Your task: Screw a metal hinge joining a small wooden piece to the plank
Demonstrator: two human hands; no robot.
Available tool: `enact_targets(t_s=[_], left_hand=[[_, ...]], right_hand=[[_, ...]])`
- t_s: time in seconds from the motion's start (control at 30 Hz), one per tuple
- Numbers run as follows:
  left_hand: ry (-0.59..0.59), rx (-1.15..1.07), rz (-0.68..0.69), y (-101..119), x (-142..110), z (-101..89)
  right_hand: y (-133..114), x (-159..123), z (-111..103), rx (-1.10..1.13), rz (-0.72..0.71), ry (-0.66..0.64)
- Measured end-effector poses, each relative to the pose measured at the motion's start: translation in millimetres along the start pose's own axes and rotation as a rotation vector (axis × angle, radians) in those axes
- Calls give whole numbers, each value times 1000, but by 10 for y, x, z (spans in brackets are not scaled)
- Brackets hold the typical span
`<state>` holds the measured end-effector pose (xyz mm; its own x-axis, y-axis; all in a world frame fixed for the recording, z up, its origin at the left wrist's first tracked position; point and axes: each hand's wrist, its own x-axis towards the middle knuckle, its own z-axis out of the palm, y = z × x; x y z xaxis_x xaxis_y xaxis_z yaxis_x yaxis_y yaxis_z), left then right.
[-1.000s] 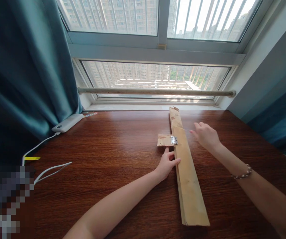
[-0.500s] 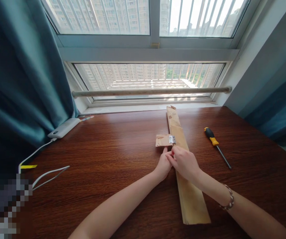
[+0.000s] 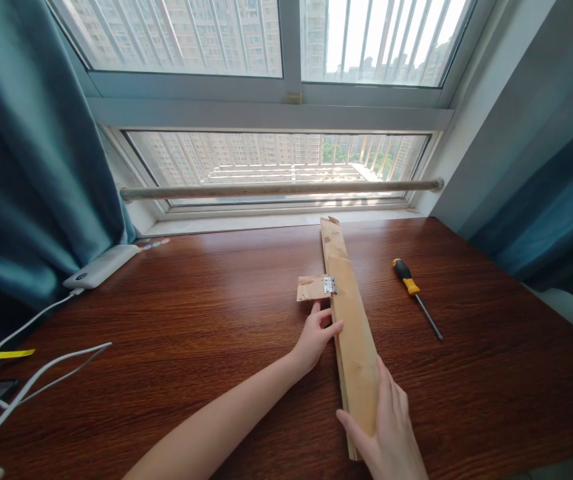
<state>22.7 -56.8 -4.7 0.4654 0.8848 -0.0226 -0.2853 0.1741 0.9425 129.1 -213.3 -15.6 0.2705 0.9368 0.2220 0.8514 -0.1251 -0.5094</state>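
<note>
A long pale wooden board lies lengthwise on the table. A small metal hinge joins its left edge to a short wooden piece, which sticks out to the left. My left hand grips the board's left edge just below the hinge, thumb on top, with the index fingertip at the short piece. Around the near end of the board, my right hand has its thumb at the left side and its fingers along the right edge. To the right lies a screwdriver with a black and yellow handle.
The brown wooden table runs up to the window sill. At the left are a white power strip, a white cable and a yellow strip. A metal rail crosses the window, with blue curtains at the sides.
My right hand has left the spot beside my left hand and moved down to the board's near end, now holding it there. My left thumb has come onto the board. The view has shifted slightly.
</note>
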Motion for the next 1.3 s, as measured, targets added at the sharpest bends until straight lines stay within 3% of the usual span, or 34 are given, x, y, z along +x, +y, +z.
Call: enact_targets(t_s=[0.1, 0.3, 0.63, 0.83, 1.03, 1.17, 1.3], left_hand=[[-15, 30, -3, -19, 15, 38], [41, 285, 58, -70, 116, 160], [-19, 626, 162, -119, 332, 379], [18, 527, 169, -112, 395, 438], [126, 519, 124, -142, 501, 297], [188, 333, -15, -126, 553, 213], [335, 107, -45, -53, 575, 178]], right_hand=[[-57, 65, -35, 27, 86, -12], [113, 191, -207, 65, 295, -10], [425, 268, -384, -12, 275, 127], [533, 251, -407, -29, 224, 206], [538, 272, -444, -42, 200, 219], [537, 302, -470, -48, 180, 211], [574, 313, -455, -65, 182, 205]])
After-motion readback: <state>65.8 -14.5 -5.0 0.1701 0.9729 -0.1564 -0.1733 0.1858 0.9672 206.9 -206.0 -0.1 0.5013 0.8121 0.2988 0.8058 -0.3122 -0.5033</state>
